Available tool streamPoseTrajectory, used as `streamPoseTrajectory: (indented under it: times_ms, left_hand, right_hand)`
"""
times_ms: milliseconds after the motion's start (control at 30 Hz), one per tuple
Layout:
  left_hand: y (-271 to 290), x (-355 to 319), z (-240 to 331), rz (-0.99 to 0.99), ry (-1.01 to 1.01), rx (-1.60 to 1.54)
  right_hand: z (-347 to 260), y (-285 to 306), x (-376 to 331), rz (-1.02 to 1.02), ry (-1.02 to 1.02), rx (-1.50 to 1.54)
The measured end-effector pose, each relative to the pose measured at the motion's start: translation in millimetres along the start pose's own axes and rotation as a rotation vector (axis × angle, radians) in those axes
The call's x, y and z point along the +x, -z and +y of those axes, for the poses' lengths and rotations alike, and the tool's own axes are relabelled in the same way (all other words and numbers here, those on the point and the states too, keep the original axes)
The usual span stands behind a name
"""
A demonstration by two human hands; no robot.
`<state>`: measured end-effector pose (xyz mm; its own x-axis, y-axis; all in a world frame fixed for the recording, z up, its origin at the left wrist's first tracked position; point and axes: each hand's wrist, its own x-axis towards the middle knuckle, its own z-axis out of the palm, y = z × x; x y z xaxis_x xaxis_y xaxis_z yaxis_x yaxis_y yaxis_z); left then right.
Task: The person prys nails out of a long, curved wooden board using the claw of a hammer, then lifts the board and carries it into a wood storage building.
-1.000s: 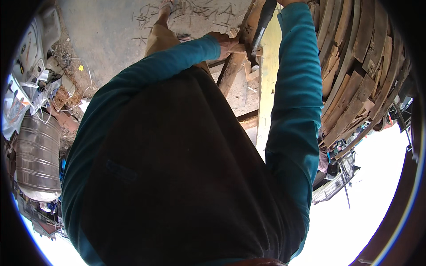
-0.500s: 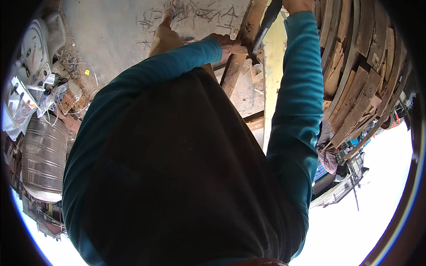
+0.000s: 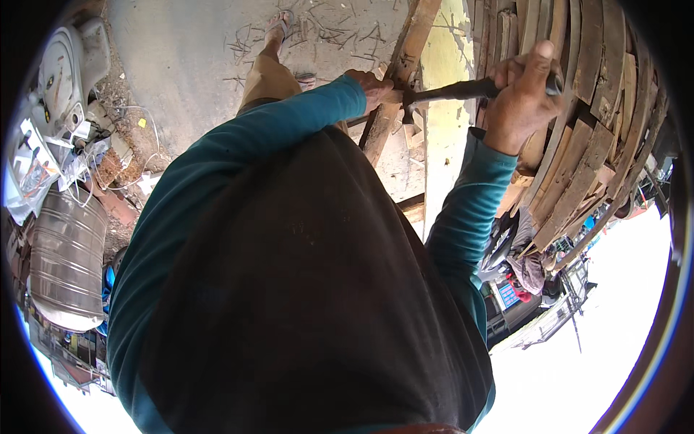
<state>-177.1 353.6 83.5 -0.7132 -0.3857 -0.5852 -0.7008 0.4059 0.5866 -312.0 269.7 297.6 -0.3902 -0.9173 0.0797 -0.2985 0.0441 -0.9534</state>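
Hammer (image 3: 463, 90) sits high in frame, far from the body, handle roughly level, long axis running left-right. Right hand (image 3: 524, 98) is wrapped tight round the handle's right end, fingers fully closed, thumb up over the top. Head end lies left of that grip, meeting the slat (image 3: 397, 79), a long narrow wooden piece running near-to-far, tilted a little right at the far end. Left hand (image 3: 372, 87) is clamped on the slat just left of the head, fingers curled round the wood, so it's the nearer hand to the contact point; whether head and fingers touch I can't tell. So: head left of right hand, slat axis crosses handle axis at about 90 degrees. Right of the slat, a pale yellow board (image 3: 444, 137), then a stack of planks (image 3: 578, 130) fanned along the right. Far left: concrete floor (image 3: 188, 58) with wood splinters, a foot in a sandal. Near left: a ribbed metal drum (image 3: 65, 260), white plastic bags and clutter. Lower right: a small blue rectangular sign (image 3: 507, 295), print too small to make out.
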Motion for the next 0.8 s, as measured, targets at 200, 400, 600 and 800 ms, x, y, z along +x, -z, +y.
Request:
streamPoseTrajectory:
  times_ms: [200,400,600,800]
  left_hand:
    - [-54.3,25.5,-30.5,0.203,-0.122,0.025]
    - [-27.1,0.6,2.3,0.104,-0.033,0.139]
    - [-26.5,11.7,-12.1,0.107,-0.087,0.062]
    - [-0.9,2.2,10.1,0.059,-0.196,0.077]
  right_hand:
    - [29.7,-28.0,-6.8,-0.049,0.799,-0.594]
    - [-18.1,38.9,-153.3,0.101,0.305,-0.069]
    - [-5.0,65.8,-226.1,0.009,0.42,0.153]
    - [-14.6,85.8,-222.1,0.037,0.394,0.235]
